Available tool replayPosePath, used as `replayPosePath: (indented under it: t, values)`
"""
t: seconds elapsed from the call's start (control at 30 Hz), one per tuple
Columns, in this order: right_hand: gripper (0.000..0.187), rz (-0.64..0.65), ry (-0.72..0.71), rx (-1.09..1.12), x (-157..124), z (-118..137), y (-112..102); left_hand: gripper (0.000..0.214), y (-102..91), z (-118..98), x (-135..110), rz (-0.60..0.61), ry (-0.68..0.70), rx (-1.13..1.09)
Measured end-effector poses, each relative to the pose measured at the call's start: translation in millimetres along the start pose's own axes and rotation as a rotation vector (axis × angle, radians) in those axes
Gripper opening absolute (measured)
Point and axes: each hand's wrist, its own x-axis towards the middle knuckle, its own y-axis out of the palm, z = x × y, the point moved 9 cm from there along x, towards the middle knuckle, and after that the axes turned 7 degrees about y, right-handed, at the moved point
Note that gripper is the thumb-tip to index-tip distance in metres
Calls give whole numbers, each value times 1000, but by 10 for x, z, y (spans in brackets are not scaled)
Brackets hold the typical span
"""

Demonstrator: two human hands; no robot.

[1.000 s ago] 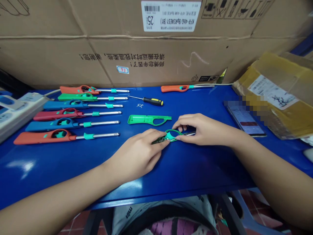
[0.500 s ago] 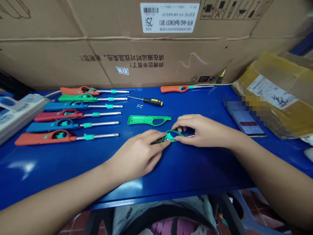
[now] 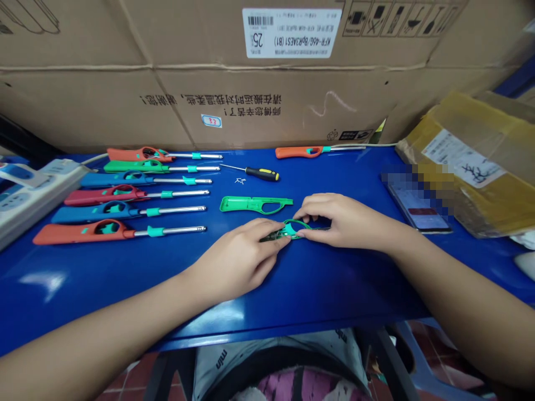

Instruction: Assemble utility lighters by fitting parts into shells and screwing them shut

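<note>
Both hands are closed on a green long-necked lighter [image 3: 299,224] whose casing lies opened, low over the blue table. My left hand [image 3: 246,253] grips the handle end, with thumb and fingers near the teal trigger [image 3: 288,230]. At the other end, my right hand [image 3: 340,223] pinches the part by the trigger loop and the dark neck; its fingers cover much of it. Just behind them lies the loose green half-shell [image 3: 254,205], its hollow inside facing up. A black and yellow screwdriver [image 3: 262,174] rests farther back, beside a few tiny pale pieces [image 3: 239,180].
Several whole lighters, such as the orange one [image 3: 79,233], lie in a row at the left. A power strip [image 3: 37,186] stands beyond them. Another orange lighter [image 3: 298,151] is at the back. On the right are a phone [image 3: 418,206] and a taped box [image 3: 463,161].
The view has shifted slightly. Both hands keep nearly the same hold on the green lighter, and the right fingers have moved only a little. Nothing else has visibly moved.
</note>
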Motion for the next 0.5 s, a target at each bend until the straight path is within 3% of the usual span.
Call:
replayPosePath:
  t: [0.1, 0.23, 0.3, 0.37, 0.5]
  values:
    - [23, -19, 22, 41, 8, -21, -13, 34, -93, 64, 16, -59, -30, -71]
    - [17, -78, 116, 127, 36, -47, -83, 29, -388, 298, 50, -131, -91, -39]
    - [14, -117, 152, 120, 66, -50, -124, 29, -496, 499, 48, -84, -155, 51]
    - [12, -163, 178, 69, 106, -71, -155, 31, -495, 713, 18, 40, -215, 106]
    - [17, -277, 214, -18, 161, -203, -172, 43, -483, 1026, -107, 96, -328, 106]
